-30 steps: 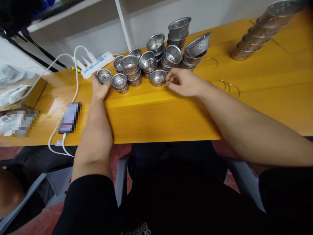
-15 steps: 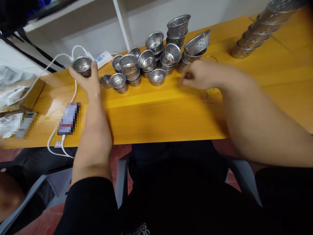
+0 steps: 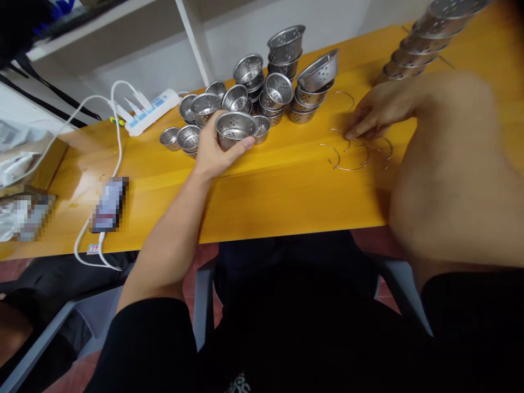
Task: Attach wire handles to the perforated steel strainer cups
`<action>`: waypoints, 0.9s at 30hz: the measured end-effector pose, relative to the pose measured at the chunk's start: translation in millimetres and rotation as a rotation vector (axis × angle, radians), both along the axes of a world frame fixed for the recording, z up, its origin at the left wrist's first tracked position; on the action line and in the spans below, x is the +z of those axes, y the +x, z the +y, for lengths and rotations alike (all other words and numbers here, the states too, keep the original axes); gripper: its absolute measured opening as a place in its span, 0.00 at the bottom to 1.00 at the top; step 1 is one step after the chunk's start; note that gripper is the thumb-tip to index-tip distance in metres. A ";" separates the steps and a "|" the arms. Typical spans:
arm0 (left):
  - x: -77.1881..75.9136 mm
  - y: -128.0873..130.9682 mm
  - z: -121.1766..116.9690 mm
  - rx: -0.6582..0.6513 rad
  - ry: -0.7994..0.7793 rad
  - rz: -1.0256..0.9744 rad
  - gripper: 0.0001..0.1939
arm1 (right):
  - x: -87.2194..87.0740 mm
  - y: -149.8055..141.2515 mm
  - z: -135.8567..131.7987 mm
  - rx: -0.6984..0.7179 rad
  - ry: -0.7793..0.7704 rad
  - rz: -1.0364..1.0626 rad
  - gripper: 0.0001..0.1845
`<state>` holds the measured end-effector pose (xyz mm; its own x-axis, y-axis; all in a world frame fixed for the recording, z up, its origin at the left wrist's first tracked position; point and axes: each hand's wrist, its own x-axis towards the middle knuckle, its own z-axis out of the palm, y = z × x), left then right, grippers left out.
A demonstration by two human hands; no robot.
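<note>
My left hand [image 3: 213,150] grips a perforated metal strainer cup [image 3: 236,128] by its side, thumb along the front and fingers behind. The cup is upright, its open top facing me, held in front of the stacked cups [image 3: 207,106]. Over to the right, my right hand [image 3: 374,115] reaches down to several thin curved wires [image 3: 354,168] lying on the table. Its thumb and forefinger are pinched on one curved wire [image 3: 347,145]; the other fingers curl underneath, partly hidden and a little blurred.
A leaning tower of nested cups [image 3: 423,46] stands at the back right. On the left are a white power strip [image 3: 153,112] with plugs and cables, and a phone [image 3: 108,204] on a charging cable. The table [image 3: 286,202] ends close to my lap. A seated person's leg shows at lower left.
My left hand has carried the cup rightward and nearer, from beside the power strip to before the stacks. My right hand has moved right, from the stacks to the wires. The view has shifted slightly.
</note>
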<state>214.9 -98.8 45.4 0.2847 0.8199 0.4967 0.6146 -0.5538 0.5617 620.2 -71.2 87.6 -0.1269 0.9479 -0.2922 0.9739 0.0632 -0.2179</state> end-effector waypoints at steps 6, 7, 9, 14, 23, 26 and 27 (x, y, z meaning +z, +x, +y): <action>-6.7 -6.4 3.4 -0.093 -0.028 -0.055 0.51 | 1.6 -22.0 -1.8 -0.088 -0.228 0.013 0.07; -6.5 -7.7 4.1 -0.097 -0.026 -0.057 0.52 | 1.5 -24.9 -2.2 -0.077 -0.224 0.000 0.09; -6.4 -9.2 5.7 -0.087 -0.037 -0.041 0.52 | -0.5 -28.2 -1.7 -0.054 -0.220 -0.031 0.10; -6.9 -8.4 6.8 -0.079 -0.081 -0.003 0.45 | -6.6 -31.5 2.3 0.018 -0.191 -0.193 0.11; -7.7 -8.8 6.8 -0.101 -0.078 -0.040 0.43 | -2.6 -64.8 -12.0 0.095 -0.051 -0.355 0.13; -7.0 -5.6 5.2 -0.084 -0.054 -0.041 0.44 | -6.2 -65.0 -11.6 0.102 -0.038 -0.297 0.08; -6.6 -4.1 4.1 -0.069 -0.053 -0.028 0.44 | -6.9 -63.7 -11.1 0.115 -0.029 -0.278 0.07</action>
